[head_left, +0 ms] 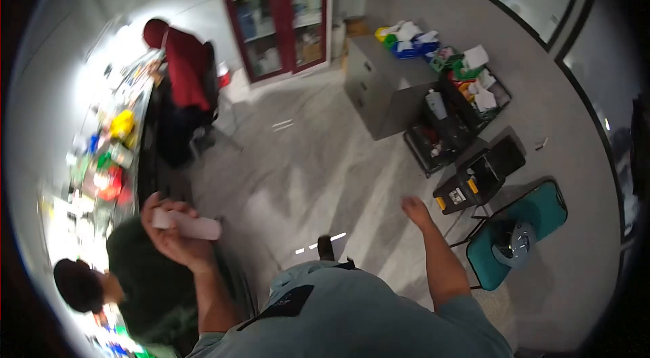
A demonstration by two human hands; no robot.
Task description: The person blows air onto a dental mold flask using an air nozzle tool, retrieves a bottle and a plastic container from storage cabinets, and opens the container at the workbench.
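Observation:
My left hand [177, 235] is closed around a pale pinkish-white bottle [198, 226], held up at the left and tilted, its narrower end within my fingers. Its label or markings cannot be made out. To the right, my right hand [415, 210] hangs in the air above the floor, fingers loosely curled and nothing visible in them. It is apart from everything around it; the nearest thing is a black toolbox [455, 197] with yellow latches.
At the left, a person in dark clothing [145, 277] and another in a red top [186, 70] sit along a cluttered, brightly lit workbench [142, 155]. To the right stand a grey cabinet [379, 87], black bins [460, 144] and a green chair [484, 260] bearing a helmet [513, 246].

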